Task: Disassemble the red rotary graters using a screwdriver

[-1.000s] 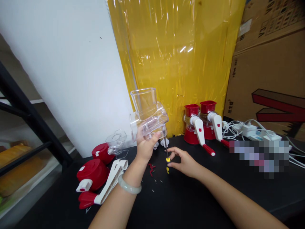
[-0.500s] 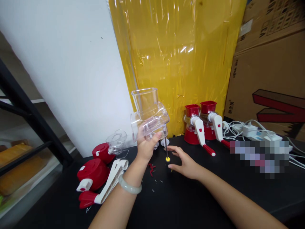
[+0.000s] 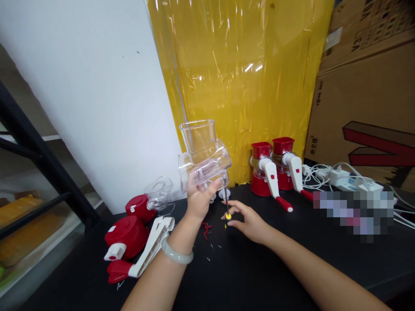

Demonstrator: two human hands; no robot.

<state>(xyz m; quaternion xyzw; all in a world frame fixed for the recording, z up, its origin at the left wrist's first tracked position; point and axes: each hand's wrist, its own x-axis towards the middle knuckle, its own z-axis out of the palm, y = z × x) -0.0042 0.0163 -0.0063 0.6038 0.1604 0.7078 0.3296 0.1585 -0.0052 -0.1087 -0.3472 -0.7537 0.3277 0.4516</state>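
My left hand [image 3: 199, 203] is closed around the lower part of a clear plastic grinder body [image 3: 204, 149], holding it tilted above the table. A screwdriver [image 3: 227, 199] points upward, its shaft reaching the underside of that body beside my left thumb. At the yellow-and-black handle, my right hand [image 3: 251, 221] has its thumb and fingers closed on the screwdriver. Whether the tip sits in a screw cannot be made out. Below the hands lie small red parts [image 3: 206, 231] and several loose screws [image 3: 208, 259].
To the left are red bases [image 3: 127, 233], a clear plastic part [image 3: 158, 190] and white crank handles [image 3: 151, 244] with red grips. Two assembled red-and-white grinders [image 3: 261, 177] stand at the back right, near white cables and a power strip [image 3: 348, 181]. A cardboard box [image 3: 366, 95] rises behind.
My right hand has moved slightly left, and its thumb and fingers have come in around the screwdriver handle, which has turned. The left hand and clear body stay nearly in place.
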